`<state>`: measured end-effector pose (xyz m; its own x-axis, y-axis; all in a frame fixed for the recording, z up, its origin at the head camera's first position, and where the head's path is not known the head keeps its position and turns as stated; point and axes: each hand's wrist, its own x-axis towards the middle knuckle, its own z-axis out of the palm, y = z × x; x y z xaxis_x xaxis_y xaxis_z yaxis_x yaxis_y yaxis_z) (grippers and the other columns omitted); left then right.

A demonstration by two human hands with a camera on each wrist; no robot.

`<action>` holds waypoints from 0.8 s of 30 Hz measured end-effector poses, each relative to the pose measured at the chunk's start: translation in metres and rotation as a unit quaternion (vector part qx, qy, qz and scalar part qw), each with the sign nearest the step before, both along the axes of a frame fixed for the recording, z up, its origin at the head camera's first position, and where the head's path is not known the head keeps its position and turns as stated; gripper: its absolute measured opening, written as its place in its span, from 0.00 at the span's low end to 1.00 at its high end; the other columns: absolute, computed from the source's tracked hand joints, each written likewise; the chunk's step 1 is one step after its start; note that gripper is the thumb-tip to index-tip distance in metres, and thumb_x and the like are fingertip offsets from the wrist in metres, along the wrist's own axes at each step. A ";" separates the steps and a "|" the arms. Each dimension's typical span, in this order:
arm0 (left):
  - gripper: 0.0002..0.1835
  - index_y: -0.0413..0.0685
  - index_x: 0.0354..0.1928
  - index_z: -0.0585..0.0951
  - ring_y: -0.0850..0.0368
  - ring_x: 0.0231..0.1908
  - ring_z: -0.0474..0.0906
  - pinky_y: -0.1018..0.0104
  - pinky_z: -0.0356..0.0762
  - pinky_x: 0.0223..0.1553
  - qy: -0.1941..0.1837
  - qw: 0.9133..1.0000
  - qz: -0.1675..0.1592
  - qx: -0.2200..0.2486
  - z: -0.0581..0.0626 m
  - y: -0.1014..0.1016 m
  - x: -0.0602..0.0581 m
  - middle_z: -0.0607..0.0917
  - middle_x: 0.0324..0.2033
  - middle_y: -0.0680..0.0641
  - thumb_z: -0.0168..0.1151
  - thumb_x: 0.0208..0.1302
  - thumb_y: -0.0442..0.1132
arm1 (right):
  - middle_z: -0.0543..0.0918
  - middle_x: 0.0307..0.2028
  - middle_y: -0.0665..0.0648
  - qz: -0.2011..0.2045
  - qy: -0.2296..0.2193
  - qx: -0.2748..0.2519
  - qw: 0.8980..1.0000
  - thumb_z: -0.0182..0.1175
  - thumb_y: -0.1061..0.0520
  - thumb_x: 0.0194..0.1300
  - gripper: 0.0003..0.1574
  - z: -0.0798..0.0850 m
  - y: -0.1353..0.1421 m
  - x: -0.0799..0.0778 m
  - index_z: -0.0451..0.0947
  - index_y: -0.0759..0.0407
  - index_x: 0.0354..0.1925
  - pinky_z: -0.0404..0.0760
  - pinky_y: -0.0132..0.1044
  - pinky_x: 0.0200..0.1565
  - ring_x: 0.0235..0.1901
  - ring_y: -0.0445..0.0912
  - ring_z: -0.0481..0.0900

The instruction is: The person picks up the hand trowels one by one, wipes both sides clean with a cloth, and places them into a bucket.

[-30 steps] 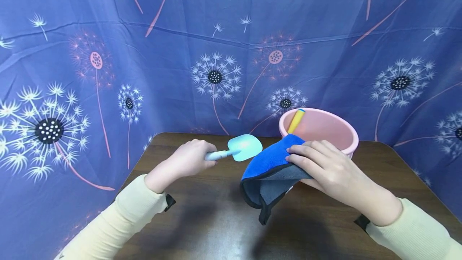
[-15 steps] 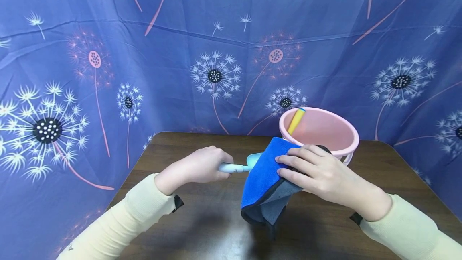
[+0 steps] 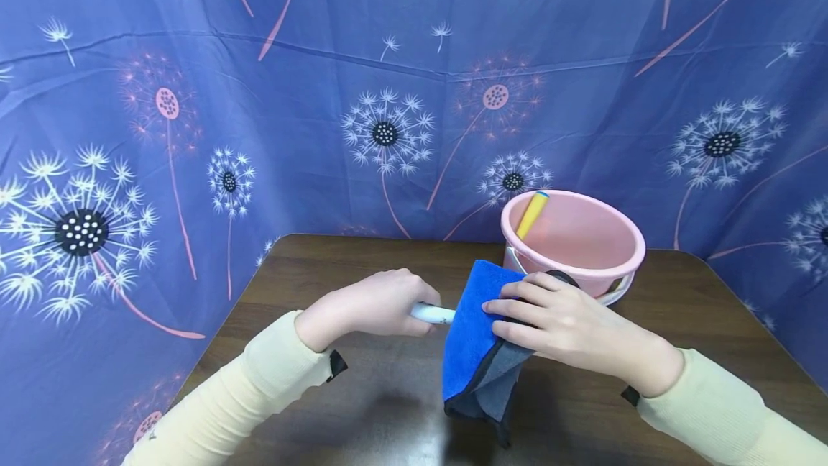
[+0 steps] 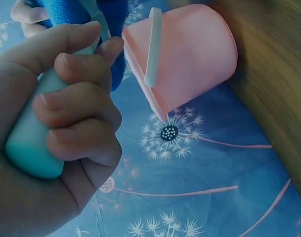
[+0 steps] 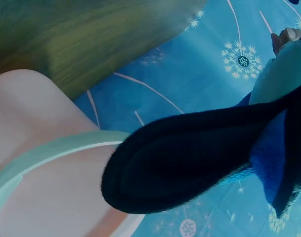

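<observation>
My left hand (image 3: 382, 304) grips the pale handle of a small shovel (image 3: 433, 313), its fingers curled round it; the teal handle end (image 4: 39, 155) shows in the left wrist view. My right hand (image 3: 569, 322) holds a cloth (image 3: 475, 336), blue on one side and grey on the other with black edging. In the head view the cloth drapes over the shovel's blade and hides it. From the right wrist, part of the light teal blade (image 5: 281, 74) shows beside the cloth's dark folds (image 5: 190, 163). Both things are held above the table.
A pink bucket (image 3: 636, 254) with a white handle stands at the back right of the brown wooden table (image 3: 336, 265), just behind the right hand. A yellow rod with a blue end (image 3: 532, 216) leans inside it. A blue dandelion-print curtain (image 3: 291, 128) hangs behind.
My left hand has moved right and a little down, bringing the shovel's blade behind the cloth. My right hand has shifted slightly left and down with the cloth, uncovering more of the bucket.
</observation>
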<state>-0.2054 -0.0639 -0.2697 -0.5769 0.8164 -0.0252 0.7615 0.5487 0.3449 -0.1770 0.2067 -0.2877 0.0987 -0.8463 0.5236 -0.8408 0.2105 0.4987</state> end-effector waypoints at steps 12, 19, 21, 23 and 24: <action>0.08 0.54 0.24 0.76 0.67 0.17 0.61 0.74 0.59 0.21 0.023 0.999 -0.015 -0.018 -0.003 0.008 -0.002 0.66 0.15 0.60 0.64 0.58 0.40 | 0.82 0.46 0.50 -0.004 -0.060 0.042 0.997 0.39 0.52 0.74 0.20 -0.010 0.005 -0.002 0.78 0.55 0.45 0.73 0.40 0.46 0.44 0.46 0.79; 0.09 0.55 0.23 0.75 0.68 0.17 0.59 0.74 0.56 0.21 0.024 0.999 -0.030 -0.006 -0.002 0.006 -0.003 0.65 0.15 0.61 0.63 0.58 0.40 | 0.82 0.44 0.50 0.003 -0.071 0.031 0.997 0.40 0.53 0.74 0.18 -0.011 0.006 -0.001 0.78 0.55 0.43 0.74 0.39 0.45 0.42 0.46 0.79; 0.08 0.55 0.23 0.76 0.68 0.17 0.59 0.74 0.57 0.21 0.028 0.999 -0.032 -0.002 -0.002 0.005 -0.003 0.66 0.15 0.61 0.63 0.57 0.40 | 0.82 0.45 0.50 0.002 -0.077 0.036 0.996 0.44 0.53 0.73 0.16 -0.010 0.007 -0.001 0.78 0.55 0.44 0.73 0.39 0.46 0.43 0.46 0.79; 0.07 0.55 0.24 0.77 0.68 0.18 0.60 0.74 0.57 0.21 0.032 0.999 -0.034 0.000 -0.002 0.003 -0.003 0.67 0.15 0.61 0.64 0.57 0.40 | 0.82 0.46 0.50 -0.003 -0.085 0.045 0.995 0.54 0.55 0.67 0.11 -0.010 0.010 -0.001 0.77 0.55 0.45 0.73 0.39 0.47 0.44 0.46 0.79; 0.06 0.55 0.24 0.78 0.68 0.18 0.60 0.74 0.57 0.21 0.034 0.999 -0.034 0.001 -0.002 0.003 -0.004 0.67 0.15 0.61 0.64 0.57 0.40 | 0.81 0.46 0.50 -0.006 -0.091 0.049 0.995 0.60 0.55 0.62 0.13 -0.010 0.011 0.000 0.77 0.55 0.46 0.72 0.39 0.48 0.44 0.46 0.78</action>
